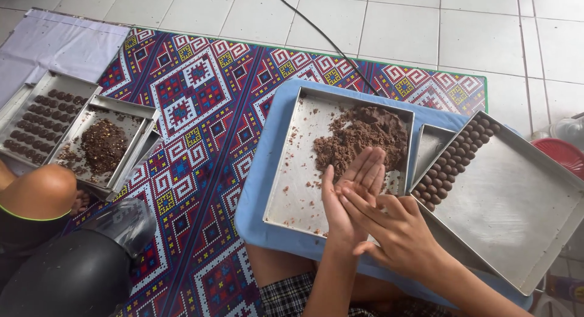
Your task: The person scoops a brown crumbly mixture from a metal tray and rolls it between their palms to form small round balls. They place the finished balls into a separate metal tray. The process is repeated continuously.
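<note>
Both palms flat — left hand pressed against right hand over the dough tray.

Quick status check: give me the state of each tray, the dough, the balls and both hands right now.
Left hand: open, palm up, fingers straight.
Right hand: laid across the left palm, pressed flat.
Brown dough: loose crumbly heap in the middle tray, crumbs scattered.
Right tray: mostly bare, rolled balls lined along its left edge.
Far-left tray: rows of dark balls.
Tray beside it: dark crumbs, stacked on others.

Five metal trays, two hands, one patterned mat
</note>
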